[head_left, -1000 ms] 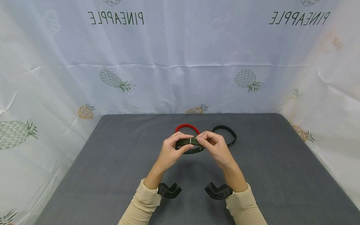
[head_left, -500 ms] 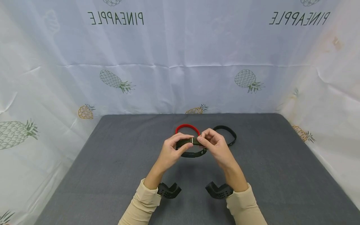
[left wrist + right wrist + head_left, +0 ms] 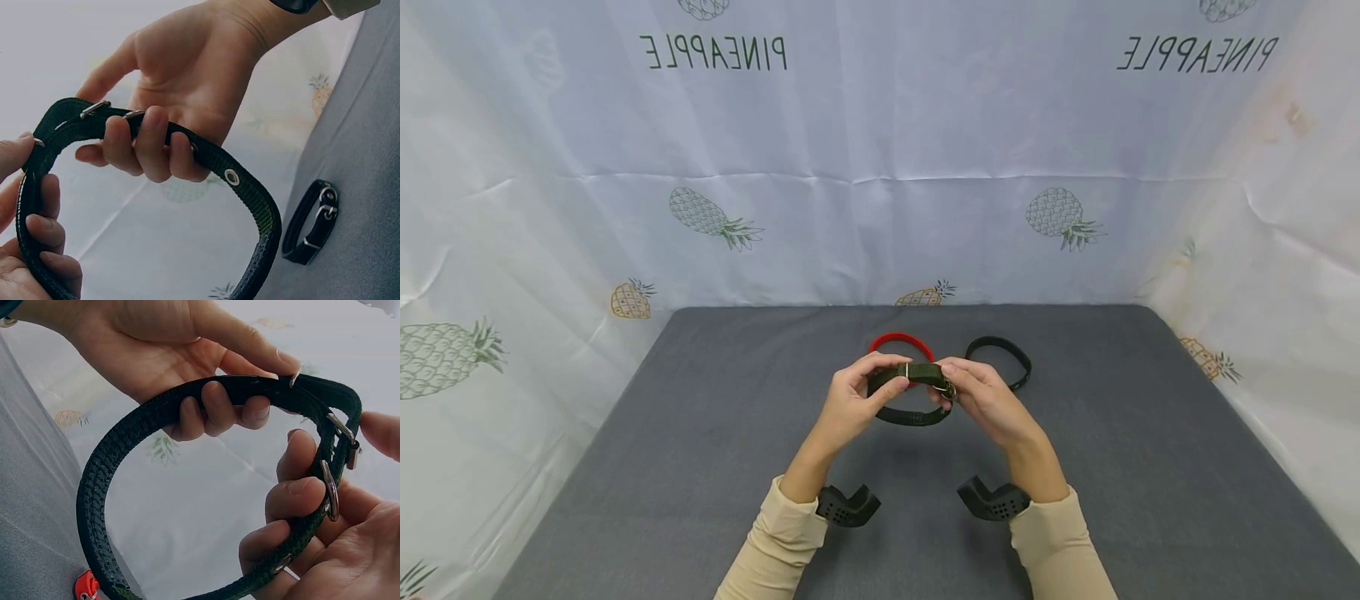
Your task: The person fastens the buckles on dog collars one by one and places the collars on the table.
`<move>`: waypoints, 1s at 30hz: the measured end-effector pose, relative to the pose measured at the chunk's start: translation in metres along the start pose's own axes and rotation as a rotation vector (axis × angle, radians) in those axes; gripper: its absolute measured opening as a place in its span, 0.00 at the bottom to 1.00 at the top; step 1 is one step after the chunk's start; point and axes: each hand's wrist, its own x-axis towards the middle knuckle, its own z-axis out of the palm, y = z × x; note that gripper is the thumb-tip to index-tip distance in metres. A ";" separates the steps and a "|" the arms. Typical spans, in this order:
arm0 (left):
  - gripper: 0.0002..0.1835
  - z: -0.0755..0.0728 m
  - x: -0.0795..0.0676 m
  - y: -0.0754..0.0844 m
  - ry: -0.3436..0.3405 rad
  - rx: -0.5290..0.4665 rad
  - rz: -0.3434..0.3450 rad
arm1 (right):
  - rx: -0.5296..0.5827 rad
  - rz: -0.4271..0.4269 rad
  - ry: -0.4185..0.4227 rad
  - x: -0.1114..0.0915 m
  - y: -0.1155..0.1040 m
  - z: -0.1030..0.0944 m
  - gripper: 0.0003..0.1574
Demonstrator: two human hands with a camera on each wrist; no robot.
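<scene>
Both hands hold up a dark green dog collar [image 3: 921, 372], its loop hanging above the table. The left hand [image 3: 842, 404] pinches it beside the metal keeper loop [image 3: 294, 377], with thumb on the outside and fingers curled inside the ring. The right hand [image 3: 1000, 408] grips the buckle end, its fingers wrapped through the loop near the metal buckle [image 3: 344, 440] and the D-ring [image 3: 330, 490]. A metal eyelet [image 3: 232, 177] shows along the strap in the left wrist view. The strap's end lies through the buckle, running towards the keeper.
On the grey cloth-covered table [image 3: 700, 450], a red collar [image 3: 898, 337] lies behind the hands, partly hidden by them. To its right lies a black collar [image 3: 1011, 346] with a metal buckle [image 3: 325, 211]. A white pineapple-print curtain [image 3: 865, 233] stands behind.
The right hand has shifted from pinching the strap near the keeper to gripping the buckle end further right, uncovering the strap and buckle. The left hand keeps its hold.
</scene>
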 end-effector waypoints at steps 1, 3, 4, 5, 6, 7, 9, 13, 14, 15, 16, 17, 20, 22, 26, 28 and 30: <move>0.19 0.000 0.000 0.000 0.000 -0.004 -0.001 | 0.005 -0.005 -0.005 0.000 0.000 0.000 0.16; 0.19 0.000 0.000 0.000 -0.003 -0.010 -0.004 | 0.006 -0.007 -0.009 0.000 0.000 0.000 0.17; 0.19 0.000 0.000 0.000 -0.003 -0.011 -0.004 | 0.006 -0.005 -0.006 0.001 0.000 0.000 0.17; 0.19 0.000 0.000 0.000 -0.004 -0.012 -0.005 | 0.001 -0.001 -0.001 0.001 0.000 0.000 0.17; 0.18 0.000 0.000 0.000 -0.005 -0.012 -0.004 | -0.006 0.003 0.005 0.001 0.000 0.000 0.16; 0.18 0.000 0.000 0.000 -0.006 -0.012 -0.003 | -0.011 0.010 0.013 0.001 0.000 0.001 0.16; 0.17 0.000 0.000 0.000 -0.008 -0.006 0.001 | -0.029 0.022 0.033 0.002 0.000 0.002 0.15; 0.16 0.001 0.000 -0.001 -0.010 0.010 0.006 | -0.056 0.016 0.064 0.002 0.000 0.004 0.14; 0.15 0.001 0.000 -0.001 -0.011 0.014 0.004 | -0.061 0.009 0.070 0.003 0.000 0.005 0.14; 0.15 0.001 0.000 -0.001 -0.012 0.018 0.001 | -0.065 0.001 0.078 0.003 0.000 0.005 0.14; 0.15 0.001 0.000 -0.001 -0.014 0.020 -0.002 | -0.068 -0.006 0.085 0.003 0.000 0.006 0.14; 0.15 0.002 0.000 -0.001 -0.015 0.023 -0.006 | -0.070 -0.009 0.094 0.003 0.000 0.006 0.13; 0.15 0.002 0.000 -0.001 -0.018 0.037 -0.011 | -0.083 -0.003 0.126 0.003 -0.001 0.008 0.13; 0.14 0.002 0.000 -0.001 -0.018 0.047 -0.013 | -0.095 0.012 0.148 0.003 -0.001 0.009 0.13; 0.14 0.002 -0.001 -0.002 -0.031 0.063 -0.009 | -0.124 0.038 0.188 0.003 -0.001 0.010 0.13; 0.13 0.003 -0.001 -0.003 -0.042 0.067 -0.013 | -0.141 0.042 0.205 0.002 -0.001 0.010 0.14; 0.13 0.003 -0.001 -0.003 -0.055 0.067 -0.018 | -0.156 0.046 0.217 0.002 -0.001 0.009 0.14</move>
